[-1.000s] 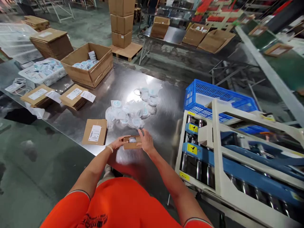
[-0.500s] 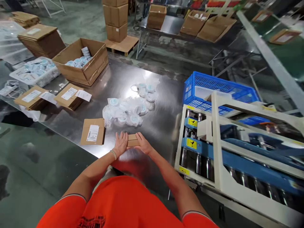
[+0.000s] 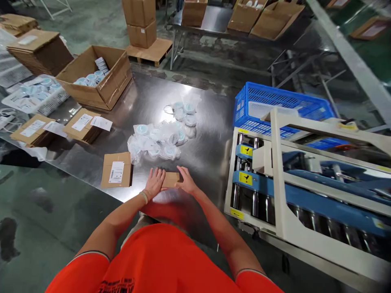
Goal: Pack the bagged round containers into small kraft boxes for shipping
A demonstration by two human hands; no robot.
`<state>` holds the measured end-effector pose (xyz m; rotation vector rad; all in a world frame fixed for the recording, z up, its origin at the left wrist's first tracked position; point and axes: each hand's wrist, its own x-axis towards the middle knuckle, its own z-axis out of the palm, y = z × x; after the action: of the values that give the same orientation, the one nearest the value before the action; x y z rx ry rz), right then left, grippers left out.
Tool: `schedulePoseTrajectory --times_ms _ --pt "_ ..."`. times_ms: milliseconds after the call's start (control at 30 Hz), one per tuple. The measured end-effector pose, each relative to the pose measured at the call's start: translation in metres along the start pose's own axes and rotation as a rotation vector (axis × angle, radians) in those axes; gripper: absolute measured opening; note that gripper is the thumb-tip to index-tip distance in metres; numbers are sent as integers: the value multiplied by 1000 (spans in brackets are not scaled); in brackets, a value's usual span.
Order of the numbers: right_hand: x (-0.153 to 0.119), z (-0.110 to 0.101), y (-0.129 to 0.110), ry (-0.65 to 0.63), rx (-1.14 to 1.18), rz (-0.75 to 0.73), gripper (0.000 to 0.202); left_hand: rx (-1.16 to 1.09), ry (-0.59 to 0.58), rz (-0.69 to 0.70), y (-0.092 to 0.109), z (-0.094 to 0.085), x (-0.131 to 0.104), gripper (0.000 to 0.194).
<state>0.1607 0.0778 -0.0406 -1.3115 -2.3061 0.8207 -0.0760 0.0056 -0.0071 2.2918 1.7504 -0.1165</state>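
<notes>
A small brown cardboard box [image 3: 171, 180] lies on the metal table [image 3: 210, 142] close to my body. My left hand [image 3: 155, 182] rests on its left end with the fingers stretched forward. At the right end is my right hand [image 3: 187, 181], thumb and fingers spread around the box edge. Just beyond the hands lies a spread of round white-and-blue items in clear plastic [image 3: 154, 142]. Left of my left hand sits a flat brown carton with a white label [image 3: 116, 170].
An open carton of round items [image 3: 119, 81] and a white basket [image 3: 51, 103] stand at the back left, near labelled carton stacks [image 3: 82, 132]. To the right are a roller conveyor machine [image 3: 279, 183] and a blue crate [image 3: 241, 110].
My right hand has opened a little, its fingers lifting away from the top of the small box. The view has shifted slightly; my left hand remains on the box.
</notes>
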Motion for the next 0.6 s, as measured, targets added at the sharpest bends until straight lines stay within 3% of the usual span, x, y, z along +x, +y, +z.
schedulePoseTrajectory --times_ms 67,133,233,333,433,533,600 --pt "18 -20 -16 163 -74 63 98 -23 -2 -8 1 0 0 94" --pt "34 -23 -36 293 -166 128 91 -46 8 -19 1 1 0 94" --pt "45 9 -65 223 -220 233 79 -59 4 -27 2 0 2 93" --pt "39 51 -70 112 -167 285 67 -52 -11 -34 2 -2 3 94" --pt "18 65 -38 187 -84 349 62 -41 -6 -43 -1 0 2 100" --pt "-19 43 21 359 -24 464 64 -26 6 22 -6 6 5 100" --pt "-51 21 61 471 -82 531 63 -25 23 81 -6 8 21 96"
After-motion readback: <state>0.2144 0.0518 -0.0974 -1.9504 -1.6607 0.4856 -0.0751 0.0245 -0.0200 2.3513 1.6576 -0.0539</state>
